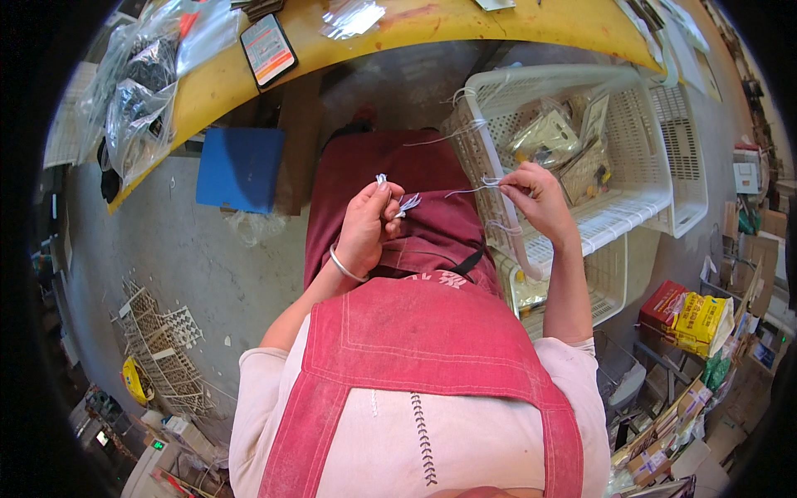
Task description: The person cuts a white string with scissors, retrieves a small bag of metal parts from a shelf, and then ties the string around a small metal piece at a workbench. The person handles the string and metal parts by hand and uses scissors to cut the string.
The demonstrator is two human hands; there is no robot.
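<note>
"What's at the hands?"

"From my remote seat, I see the left hand (pixel 365 222) curled closed around a small white bundle (pixel 381 178). Its tip shows past the thumb, and a white tuft (pixel 408 205) of strand ends sticks out beside the fingers. Whether those are one piece I can't tell; the fingers hide the middle. The right hand (pixel 538 197) pinches thin white thread (pixel 488 183) between thumb and fingertips, near the basket's left rim."

"How would that thread handle?"

"Next to weightless, I'd judge: soft, limp, quick to tangle, maybe slippery. I'd use a fingertip pinch close to an end, and hold the bundle round its middle, leaving the strands free."

"Which way does everything point?"

"The thread's long axis runs crosswise, its loose end toward the left hand and slightly toward the body. The bundle's tip points away from the body; the tuft fans out to the right."

"And farther out?"

"Below the hands I have the dark red apron (pixel 349 158). To the right stands the white basket (pixel 623 224) with packets (pixel 548 137) inside and more strings (pixel 473 129) at its left rim. Ahead, a phone (pixel 270 50) lies on the yellow table (pixel 415 29)."
</note>
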